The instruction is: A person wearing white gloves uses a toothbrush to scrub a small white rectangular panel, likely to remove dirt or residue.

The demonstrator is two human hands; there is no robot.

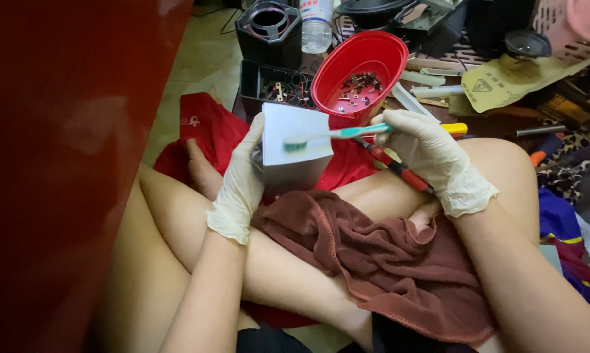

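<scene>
The person sits cross-legged on the floor with a brown towel [386, 261] draped over the lap. Just above the towel, the gloved left hand [239, 186] wraps around the side of a small silver-grey box [295, 147], fingers curled against its edge and holding it up with its pale face turned upward. The gloved right hand [432, 157], beyond the towel's right edge, pinches the handle of a teal toothbrush [334, 134] between thumb and fingers; the bristle head rests on the box's face. A red-handled tool [399, 171] lies under that hand, on the thigh beside the towel. Further out from the towel sits a red plastic basin [363, 62] with small screws and bits in its bottom, and left of that a black open case [272, 85] of wiring. A red cloth [210, 131] lies on the floor beyond the towel's left side.
</scene>
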